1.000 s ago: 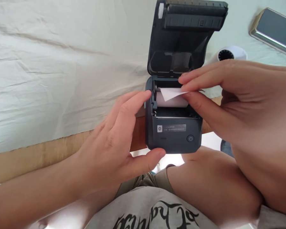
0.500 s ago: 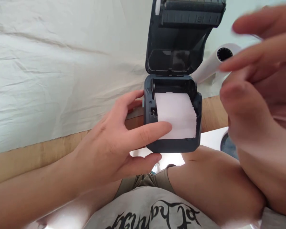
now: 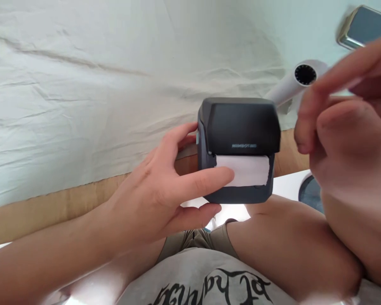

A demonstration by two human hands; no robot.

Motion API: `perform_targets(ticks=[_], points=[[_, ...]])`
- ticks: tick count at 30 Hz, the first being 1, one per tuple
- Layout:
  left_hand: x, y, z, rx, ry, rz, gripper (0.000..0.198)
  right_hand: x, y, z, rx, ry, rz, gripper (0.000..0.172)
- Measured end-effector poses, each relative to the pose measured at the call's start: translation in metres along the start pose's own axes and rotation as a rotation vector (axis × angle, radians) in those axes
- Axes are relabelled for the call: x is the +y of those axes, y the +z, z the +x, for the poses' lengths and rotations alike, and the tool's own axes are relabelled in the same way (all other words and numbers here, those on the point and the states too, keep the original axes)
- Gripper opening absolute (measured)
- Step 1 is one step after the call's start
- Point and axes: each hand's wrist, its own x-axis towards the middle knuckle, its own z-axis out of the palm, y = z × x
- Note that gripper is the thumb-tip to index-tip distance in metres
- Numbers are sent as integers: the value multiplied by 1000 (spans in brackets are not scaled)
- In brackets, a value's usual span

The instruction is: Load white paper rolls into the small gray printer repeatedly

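My left hand [image 3: 174, 186] grips a dark label printer [image 3: 241, 197] from its left side. One of its digits lies across the white paper [image 3: 252, 169] that sticks out at the front, and another reaches beneath the body. The printer's black lid [image 3: 241, 123] is folded down over the roll bay, hiding the roll. Whether the lid is latched cannot be made out. My right hand [image 3: 349, 114] hovers just right of the printer, apart from it. Its fingers are loosely bent, somewhat blurred, with nothing seen in them.
Behind the printer, a white hair dryer-like device [image 3: 292, 82] with a round dark opening lies on the pale cloth [image 3: 98, 84]. A grey-topped box with a shiny rim [image 3: 368, 27] is at the far right. A wooden edge [image 3: 60, 212] runs in front, above my lap.
The printer's lid has swung from standing upright to lying down over the paper roll. My right hand has come lower and its fingers have bent. My left hand keeps its hold.
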Motion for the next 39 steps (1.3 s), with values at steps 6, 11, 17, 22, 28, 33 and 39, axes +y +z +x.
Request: perform_targets(ticks=[6,11,17,22,28,33,39], points=[[2,7,-3,62,-35,5,68,4,12,-5,-128,103,119,54],[3,9,-1,67,-83,62,81,4,17,0,-176,302,324,57],[3,5,2,77,-35,107,83,7,14,2,-268,300,302,59],[4,10,4,83,-31,225,73,24,18,-10,-189,138,315,63],[7,9,1,47,-101,472,98,36,19,-19,-119,42,105,55],[13,0,-2,-50,-82,564,105,25,17,-14,-148,144,101,57],[17,3,0,-41,-107,580,98,13,17,-11,-225,261,197,59]])
